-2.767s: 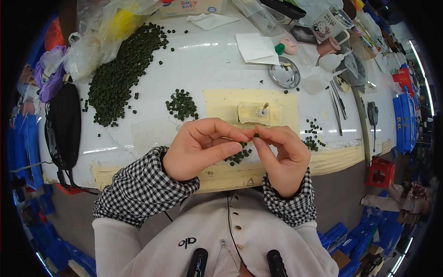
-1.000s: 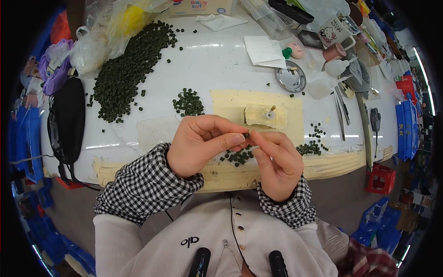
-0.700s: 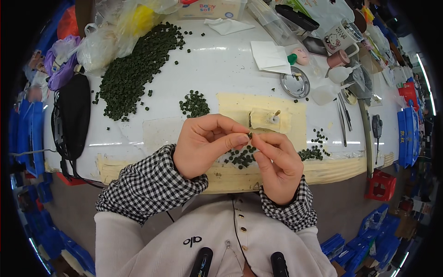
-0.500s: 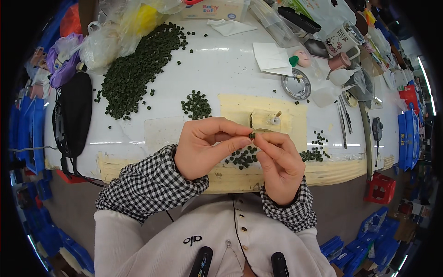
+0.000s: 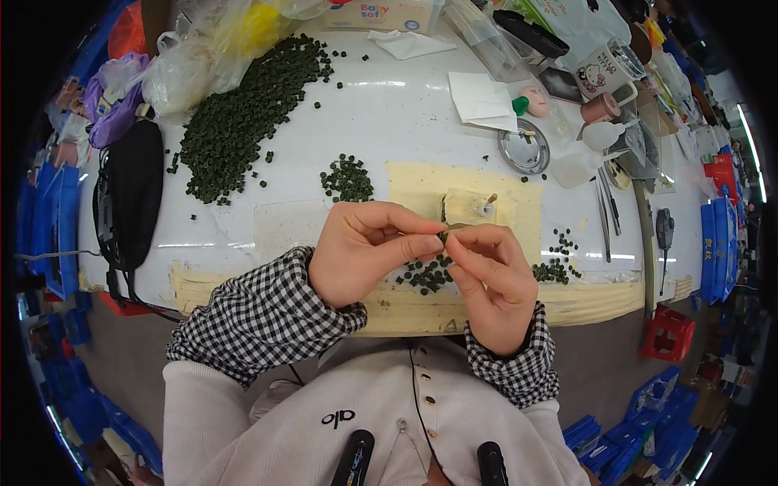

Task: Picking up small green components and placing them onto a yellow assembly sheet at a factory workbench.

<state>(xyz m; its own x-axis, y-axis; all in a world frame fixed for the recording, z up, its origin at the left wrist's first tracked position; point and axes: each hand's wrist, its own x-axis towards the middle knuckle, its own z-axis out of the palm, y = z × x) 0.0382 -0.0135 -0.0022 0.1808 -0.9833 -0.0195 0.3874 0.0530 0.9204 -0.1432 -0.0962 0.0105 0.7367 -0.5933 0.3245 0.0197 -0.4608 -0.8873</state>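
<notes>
Now the left hand (image 5: 361, 251) is kept pinched, thumb against forefinger, on a dark green pellet-like piece (image 5: 442, 237), seemingly less exposed than half a second ago. It is met from the right by the right hand (image 5: 494, 279), whose grip cannot be told; handling appears unfinished.

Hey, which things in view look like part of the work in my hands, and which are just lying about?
Likely part of the work:
- green piece, pinched in your left hand, right hand at it
- small pile beneath your hands
- big pile of similar pieces

Apparently just lying about:
- mug
- white paper
- black pouch
- red stool
</notes>
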